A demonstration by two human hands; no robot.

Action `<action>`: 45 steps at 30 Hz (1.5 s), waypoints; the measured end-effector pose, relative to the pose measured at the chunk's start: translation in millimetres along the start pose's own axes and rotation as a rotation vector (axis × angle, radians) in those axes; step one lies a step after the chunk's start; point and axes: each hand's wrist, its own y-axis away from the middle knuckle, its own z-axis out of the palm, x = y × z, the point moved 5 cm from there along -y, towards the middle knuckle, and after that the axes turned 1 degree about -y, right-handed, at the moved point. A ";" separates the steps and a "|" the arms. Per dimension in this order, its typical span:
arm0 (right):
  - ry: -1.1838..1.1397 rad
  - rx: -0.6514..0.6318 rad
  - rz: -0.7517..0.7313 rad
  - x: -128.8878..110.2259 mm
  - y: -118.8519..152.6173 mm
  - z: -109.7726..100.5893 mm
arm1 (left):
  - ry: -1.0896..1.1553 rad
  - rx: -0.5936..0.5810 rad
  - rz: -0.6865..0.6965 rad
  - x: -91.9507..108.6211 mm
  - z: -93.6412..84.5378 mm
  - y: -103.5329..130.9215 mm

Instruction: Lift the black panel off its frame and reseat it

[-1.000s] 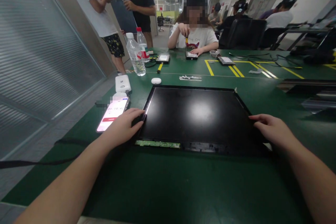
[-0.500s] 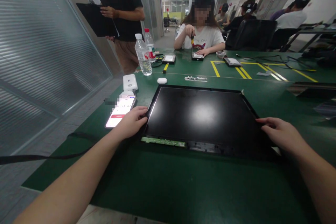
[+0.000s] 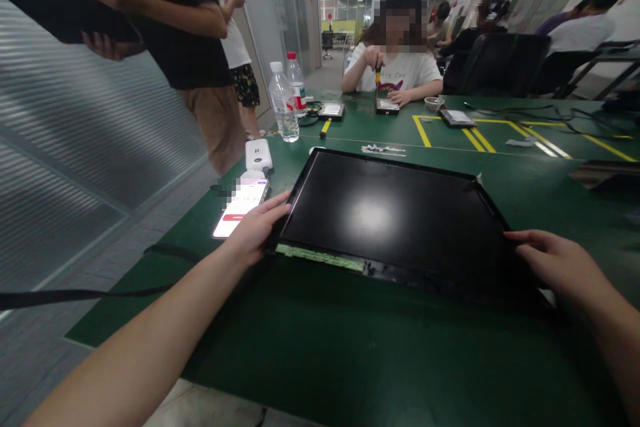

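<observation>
A black display panel (image 3: 400, 213) with a dark frame is held over the green table (image 3: 320, 360), its left side a little raised. A green circuit strip (image 3: 320, 257) runs along the left part of its near edge. My left hand (image 3: 260, 223) grips the panel's left edge, thumb and fingers around the frame. At the right edge my right hand (image 3: 555, 257) pinches the frame between thumb and fingers. Just left of my left hand lies a lit phone (image 3: 243, 207).
A white power bank (image 3: 258, 155) and two bottles (image 3: 284, 107) stand beyond the phone. Across the table a person (image 3: 395, 67) works with a screwdriver on a drive (image 3: 387, 105). Another person (image 3: 175, 27) stands at the left with a black folder.
The panel's left side has risen and the panel tilts. My left hand has wrapped further round its edge. The camera view has shifted left, and the standing person appears closer.
</observation>
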 end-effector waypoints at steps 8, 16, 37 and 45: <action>-0.007 -0.012 0.015 3.5 -3.3 0.9 | 0.015 0.026 -0.011 -4.6 1.0 -2.5; 0.007 -0.025 0.029 -3.4 3.5 0.3 | -0.036 0.024 0.009 -5.5 -1.7 -6.8; 0.052 -0.041 -0.042 10.9 -10.2 3.8 | 0.090 -0.044 -0.042 -4.5 2.3 -5.1; 0.006 -0.054 -0.048 7.7 -5.6 6.2 | 0.066 -0.126 -0.045 -7.6 -0.9 -7.2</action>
